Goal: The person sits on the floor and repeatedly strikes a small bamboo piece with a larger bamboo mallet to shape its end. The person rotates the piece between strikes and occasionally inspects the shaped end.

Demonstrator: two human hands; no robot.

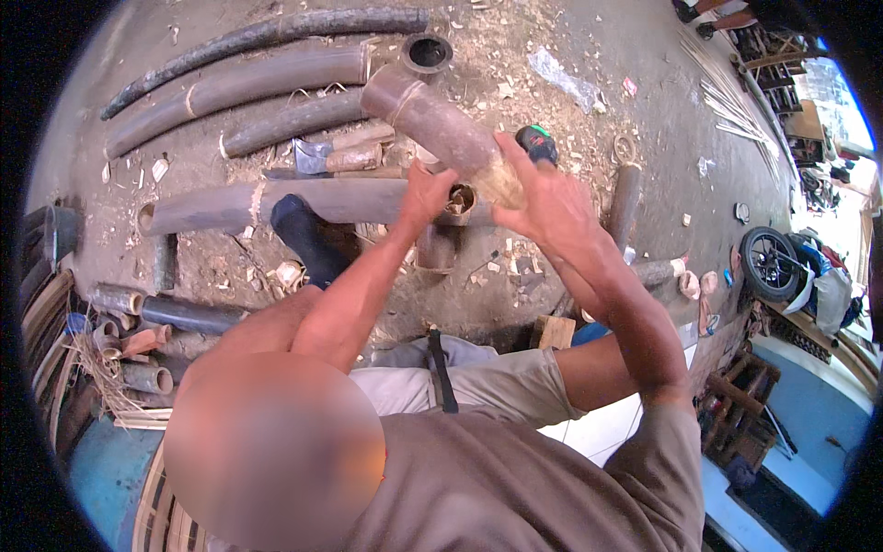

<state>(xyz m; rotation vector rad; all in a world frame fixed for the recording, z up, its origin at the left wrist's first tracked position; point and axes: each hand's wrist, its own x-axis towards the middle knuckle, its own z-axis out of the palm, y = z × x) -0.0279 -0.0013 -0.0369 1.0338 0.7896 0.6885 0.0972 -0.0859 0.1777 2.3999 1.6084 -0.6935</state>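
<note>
A short, thick brown bamboo tube slants over the ground, its lower end pale and shaved. Around that pale end my right hand is closed. My left hand is beside the tube's lower side, fingers curled; a small pale thing shows at its fingertips, and I cannot make out what it grips. Below both hands lies a long bamboo pole with a round hole cut in it. A shorter bamboo piece sits just under that hole.
Several bamboo poles lie at the far left, near an upright dark ring. A hatchet-like blade rests by wooden pieces. A black-and-green object is behind my right hand. Wood chips cover the ground. A wheel stands at right.
</note>
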